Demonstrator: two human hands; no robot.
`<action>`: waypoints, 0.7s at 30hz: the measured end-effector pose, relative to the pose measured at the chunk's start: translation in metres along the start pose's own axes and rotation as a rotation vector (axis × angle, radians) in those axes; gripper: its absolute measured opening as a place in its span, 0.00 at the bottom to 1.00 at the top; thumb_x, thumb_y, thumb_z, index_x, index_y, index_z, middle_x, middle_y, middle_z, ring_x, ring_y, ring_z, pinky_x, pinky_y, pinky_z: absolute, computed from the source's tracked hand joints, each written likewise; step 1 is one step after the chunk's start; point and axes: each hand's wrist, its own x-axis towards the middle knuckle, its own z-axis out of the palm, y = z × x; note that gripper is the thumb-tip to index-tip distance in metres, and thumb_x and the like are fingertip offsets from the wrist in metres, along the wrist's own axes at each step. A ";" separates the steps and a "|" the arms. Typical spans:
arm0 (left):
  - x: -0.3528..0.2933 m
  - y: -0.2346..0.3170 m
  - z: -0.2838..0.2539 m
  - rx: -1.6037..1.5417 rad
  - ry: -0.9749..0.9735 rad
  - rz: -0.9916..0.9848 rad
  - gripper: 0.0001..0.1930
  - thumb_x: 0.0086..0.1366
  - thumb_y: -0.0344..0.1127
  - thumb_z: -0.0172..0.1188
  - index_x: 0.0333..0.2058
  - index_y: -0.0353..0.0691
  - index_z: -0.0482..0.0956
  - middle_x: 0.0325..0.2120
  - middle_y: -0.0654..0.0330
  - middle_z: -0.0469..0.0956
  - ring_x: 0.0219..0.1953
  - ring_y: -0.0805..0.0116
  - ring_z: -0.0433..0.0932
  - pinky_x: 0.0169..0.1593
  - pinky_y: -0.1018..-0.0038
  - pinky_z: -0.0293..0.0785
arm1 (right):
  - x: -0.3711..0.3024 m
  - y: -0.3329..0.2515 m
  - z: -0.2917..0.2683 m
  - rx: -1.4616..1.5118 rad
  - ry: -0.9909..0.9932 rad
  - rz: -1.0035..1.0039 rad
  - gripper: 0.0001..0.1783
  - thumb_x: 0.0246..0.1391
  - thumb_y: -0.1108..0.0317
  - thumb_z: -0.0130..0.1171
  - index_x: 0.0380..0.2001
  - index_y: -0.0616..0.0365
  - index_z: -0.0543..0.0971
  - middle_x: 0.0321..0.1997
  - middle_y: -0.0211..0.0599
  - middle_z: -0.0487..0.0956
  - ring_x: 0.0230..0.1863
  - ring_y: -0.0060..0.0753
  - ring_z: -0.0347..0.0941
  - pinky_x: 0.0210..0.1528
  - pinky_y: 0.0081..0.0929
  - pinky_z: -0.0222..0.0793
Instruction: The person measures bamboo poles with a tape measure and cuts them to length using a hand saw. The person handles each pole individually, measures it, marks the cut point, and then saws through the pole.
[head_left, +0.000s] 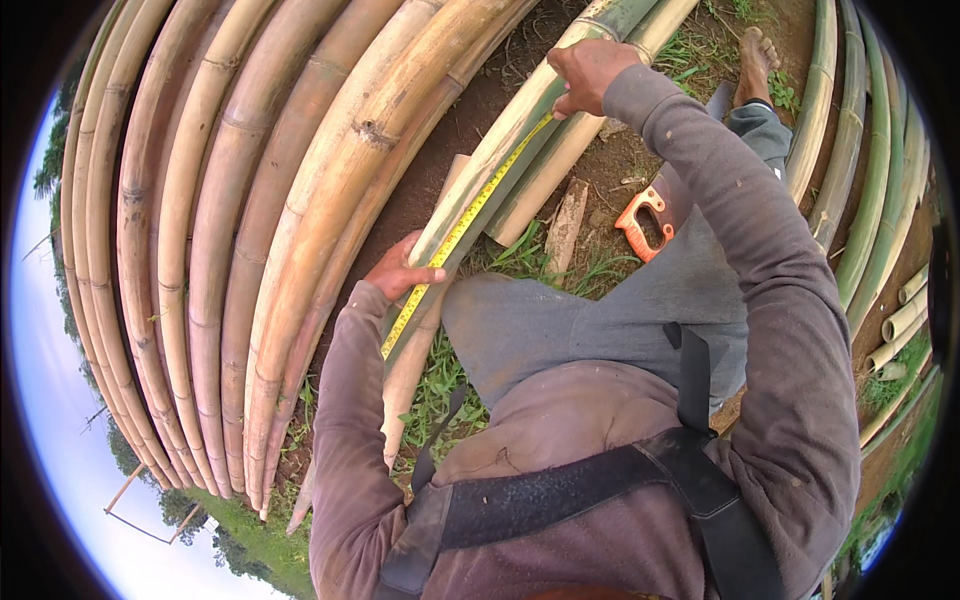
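Note:
A yellow measuring tape (487, 193) lies stretched along a pale green bamboo pole (462, 194) that slants from beside my left forearm up to the far middle. My left hand (398, 268) grips this pole from its left side, the thumb pressed across the tape. Farther up the pole, my right hand (592, 76) is closed at the tape's far end, thumb and fingers against the bamboo. Its palm side is hidden, so the exact hold on the tape does not show fully. A handsaw with an orange handle (634, 226) rests beside my leg.
Thick tan bamboo poles (270, 170) lie stacked on the left. Greener poles (868, 165) run along the right, with short cut pieces (903, 320) beyond. Under the measured pole is another bamboo length (530, 205). A split wood piece (567, 225) lies on the soil. My bare foot (757, 65) is at the far right.

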 end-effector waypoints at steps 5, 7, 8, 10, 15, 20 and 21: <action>0.000 0.007 0.001 -0.097 -0.031 -0.039 0.49 0.49 0.42 0.80 0.68 0.34 0.64 0.60 0.52 0.73 0.64 0.61 0.69 0.71 0.65 0.57 | 0.048 0.123 -0.046 -0.106 -0.047 0.138 0.30 0.37 0.48 0.80 0.42 0.54 0.87 0.44 0.43 0.87 0.50 0.48 0.83 0.52 0.45 0.77; 0.002 0.013 -0.001 -0.094 -0.044 -0.044 0.49 0.49 0.40 0.80 0.68 0.34 0.64 0.60 0.53 0.73 0.65 0.62 0.69 0.71 0.66 0.57 | 0.054 0.146 -0.056 -0.102 -0.027 0.177 0.30 0.37 0.48 0.80 0.42 0.53 0.87 0.44 0.43 0.87 0.50 0.47 0.83 0.52 0.45 0.77; 0.001 0.014 0.000 -0.100 -0.045 -0.049 0.49 0.49 0.40 0.80 0.68 0.33 0.64 0.60 0.53 0.73 0.65 0.62 0.68 0.71 0.66 0.57 | 0.060 0.155 -0.057 -0.096 -0.019 0.180 0.30 0.37 0.48 0.80 0.43 0.53 0.87 0.44 0.43 0.87 0.49 0.47 0.83 0.52 0.45 0.77; 0.000 0.017 0.001 -0.107 -0.045 -0.062 0.48 0.50 0.39 0.80 0.68 0.33 0.64 0.60 0.54 0.73 0.64 0.63 0.68 0.71 0.67 0.57 | 0.070 0.166 -0.057 -0.079 -0.010 0.185 0.30 0.37 0.48 0.80 0.43 0.52 0.87 0.44 0.43 0.87 0.49 0.47 0.83 0.52 0.45 0.77; -0.002 0.019 0.001 -0.108 -0.036 -0.084 0.48 0.51 0.35 0.79 0.68 0.33 0.64 0.61 0.55 0.73 0.64 0.64 0.69 0.70 0.68 0.58 | 0.083 0.178 -0.056 -0.043 0.002 0.202 0.30 0.38 0.48 0.79 0.44 0.51 0.87 0.44 0.43 0.87 0.49 0.46 0.83 0.52 0.45 0.77; -0.002 0.017 0.002 -0.129 -0.018 -0.104 0.47 0.50 0.33 0.79 0.68 0.33 0.64 0.60 0.56 0.74 0.63 0.65 0.70 0.70 0.68 0.60 | 0.086 0.179 -0.055 -0.028 0.006 0.215 0.30 0.38 0.48 0.79 0.45 0.49 0.86 0.44 0.42 0.87 0.49 0.46 0.83 0.52 0.45 0.77; -0.002 0.017 0.002 -0.139 -0.014 -0.100 0.47 0.50 0.33 0.79 0.68 0.33 0.64 0.60 0.56 0.74 0.63 0.65 0.70 0.70 0.68 0.60 | 0.086 0.179 -0.053 -0.025 0.008 0.216 0.30 0.38 0.48 0.78 0.45 0.49 0.86 0.44 0.42 0.87 0.49 0.46 0.83 0.51 0.45 0.77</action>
